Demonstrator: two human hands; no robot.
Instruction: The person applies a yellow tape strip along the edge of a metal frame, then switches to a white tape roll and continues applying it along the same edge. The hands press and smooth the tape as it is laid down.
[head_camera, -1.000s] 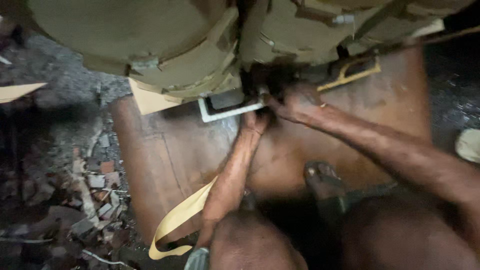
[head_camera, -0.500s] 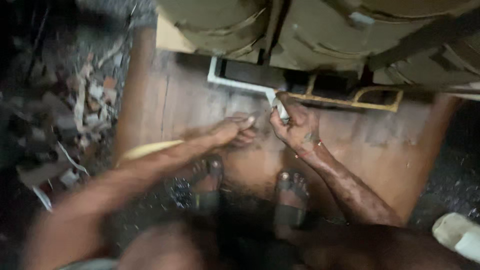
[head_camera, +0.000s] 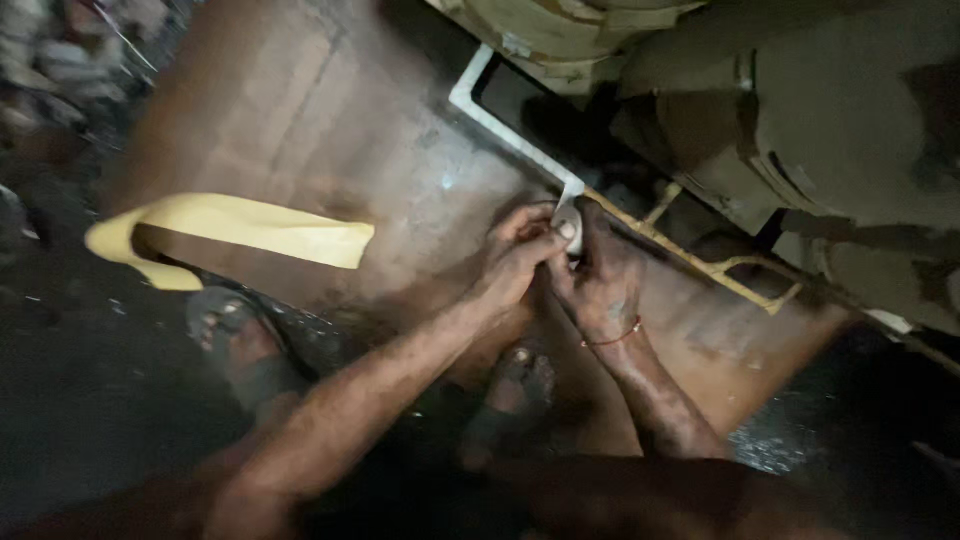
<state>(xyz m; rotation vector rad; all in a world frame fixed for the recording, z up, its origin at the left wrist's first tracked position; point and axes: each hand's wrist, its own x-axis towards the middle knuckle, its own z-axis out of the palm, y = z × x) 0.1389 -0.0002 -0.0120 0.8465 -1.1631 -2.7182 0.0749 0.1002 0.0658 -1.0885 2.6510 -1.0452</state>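
My left hand (head_camera: 518, 253) and my right hand (head_camera: 600, 282) meet over a brown board (head_camera: 330, 130) on the ground. Together they pinch a small pale object (head_camera: 567, 217) at the end of a white frame (head_camera: 500, 122), and what the object is cannot be told. A red thread circles my right wrist. A yellowish frame (head_camera: 690, 258) runs on from the white one towards the right. Both frames lie partly under a large olive-green fabric bundle (head_camera: 800, 110).
A curled yellow strip (head_camera: 230, 230) lies on the board at the left. My sandalled feet (head_camera: 232, 335) rest on dark ground below the board. Rubble (head_camera: 50, 60) fills the upper left corner.
The view has swung and closed in on the hands. My left hand has come in from the side to join my right hand on the pale object at the frame's end.
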